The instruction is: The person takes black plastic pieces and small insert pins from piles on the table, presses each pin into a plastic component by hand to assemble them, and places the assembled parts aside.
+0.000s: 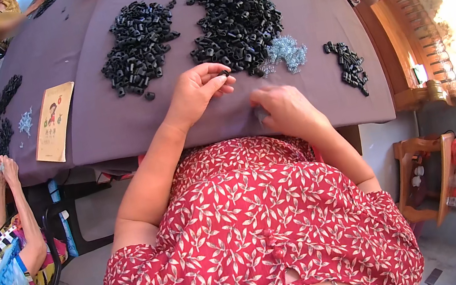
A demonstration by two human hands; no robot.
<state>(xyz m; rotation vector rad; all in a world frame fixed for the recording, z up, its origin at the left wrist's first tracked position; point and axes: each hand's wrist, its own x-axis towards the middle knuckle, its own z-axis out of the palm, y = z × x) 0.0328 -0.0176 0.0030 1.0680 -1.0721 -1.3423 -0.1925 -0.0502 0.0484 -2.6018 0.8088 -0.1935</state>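
And here the left hand [203, 89] is working near the middle of the tabletop's front edge, its thumb and fingertips closing on a small black piece [224, 73]. The right hand [289, 108] is showing up blurred, its fingers curling right over that front edge; whether it is gripping anything, I cannot tell!

Beyond the left hand, two big heaps are spreading toward the far edge: the left black heap [139, 51] and the right black heap [238, 27], both made of short hollow pieces like the pinched one. A pile of clear bits [287, 54] is sitting against the right heap's near side, just beyond the right hand. Over by the tabletop's [337, 105] right edge, a smaller black cluster [347, 66] is lying near the front corner. On the left, a yellowish booklet [56, 124] is resting near the front edge, and a co-worker's hands [7, 169] are meeting at the front-left corner.
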